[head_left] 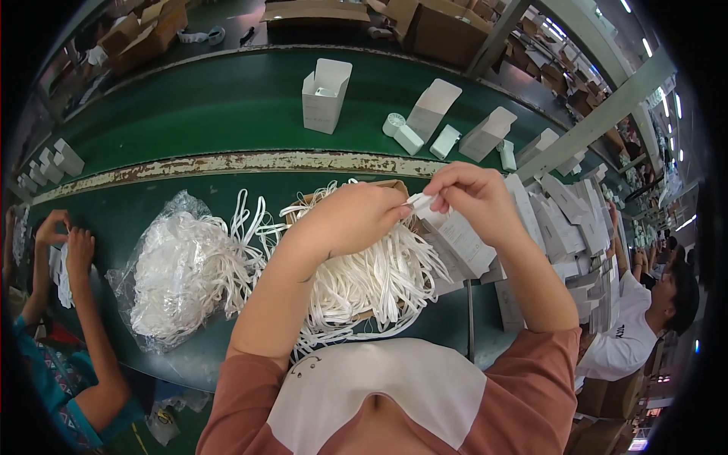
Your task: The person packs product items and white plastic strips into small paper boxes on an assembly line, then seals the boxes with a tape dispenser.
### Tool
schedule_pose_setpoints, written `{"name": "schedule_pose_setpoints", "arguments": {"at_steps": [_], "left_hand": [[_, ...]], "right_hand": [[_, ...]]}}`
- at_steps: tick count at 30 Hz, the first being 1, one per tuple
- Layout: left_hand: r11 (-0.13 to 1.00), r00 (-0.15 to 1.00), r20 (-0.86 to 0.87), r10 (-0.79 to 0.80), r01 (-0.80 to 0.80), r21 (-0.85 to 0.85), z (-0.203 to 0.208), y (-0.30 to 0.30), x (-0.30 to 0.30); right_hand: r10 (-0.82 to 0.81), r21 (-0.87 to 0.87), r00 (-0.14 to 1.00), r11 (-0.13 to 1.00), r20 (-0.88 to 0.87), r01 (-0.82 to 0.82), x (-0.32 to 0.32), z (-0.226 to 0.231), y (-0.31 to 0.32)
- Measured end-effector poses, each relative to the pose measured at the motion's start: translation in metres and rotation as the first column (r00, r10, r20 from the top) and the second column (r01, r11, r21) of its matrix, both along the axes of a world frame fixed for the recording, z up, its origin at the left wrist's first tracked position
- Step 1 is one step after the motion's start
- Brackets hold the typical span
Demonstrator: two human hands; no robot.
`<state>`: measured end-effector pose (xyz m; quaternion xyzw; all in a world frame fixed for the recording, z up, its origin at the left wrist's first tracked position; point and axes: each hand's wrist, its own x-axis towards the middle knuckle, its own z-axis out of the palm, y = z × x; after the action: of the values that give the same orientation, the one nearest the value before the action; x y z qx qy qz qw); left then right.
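My left hand (pixel 362 218) is closed in a pinch above a pile of white looped straps (pixel 371 284) in an open cardboard box. My right hand (pixel 476 196) meets it from the right, thumb and fingers pinched together. Between the two sets of fingertips shows a small white piece (pixel 419 200) that looks like the end of a strap; its shape is partly hidden. Just below my right hand, several white cartons (pixel 464 244) lie tilted against each other. To the left sits a clear plastic bag (pixel 171 288) packed with more white straps, some spilling out.
A green conveyor belt (pixel 227 121) runs behind a worn ledge (pixel 250 161). On it stand open white cartons (pixel 326 98) and small white devices (pixel 446 142). Stacked cartons (pixel 565 216) fill the right side. One co-worker's hands (pixel 78 254) work at left; another person (pixel 633 318) is at right.
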<state>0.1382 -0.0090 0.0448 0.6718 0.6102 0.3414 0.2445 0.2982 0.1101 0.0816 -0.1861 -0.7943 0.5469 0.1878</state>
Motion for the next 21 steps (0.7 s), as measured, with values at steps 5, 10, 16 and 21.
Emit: {"name": "schedule_pose_setpoints", "arguments": {"at_steps": [5, 10, 16, 21], "left_hand": [[0.998, 0.991, -0.131, 0.040, -0.033, 0.058, 0.000, -0.003, 0.006], [0.926, 0.856, 0.510, 0.085, -0.257, 0.277, 0.025, -0.014, -0.005], [0.855, 0.736, 0.669, 0.108, -0.411, 0.315, 0.013, -0.013, -0.035], [0.789, 0.739, 0.627, 0.245, -0.528, 0.314, 0.020, -0.022, -0.048]], "right_hand": [[0.002, -0.044, 1.000, 0.999, 0.002, -0.002, -0.020, 0.003, 0.022], [-0.136, 0.205, 0.974, 0.963, -0.183, 0.173, -0.060, 0.019, 0.100], [-0.022, 0.262, 0.999, 0.965, -0.027, 0.029, -0.089, 0.015, 0.093], [0.275, 0.674, 0.887, 0.578, 0.370, -0.460, -0.106, -0.028, 0.060]]}}
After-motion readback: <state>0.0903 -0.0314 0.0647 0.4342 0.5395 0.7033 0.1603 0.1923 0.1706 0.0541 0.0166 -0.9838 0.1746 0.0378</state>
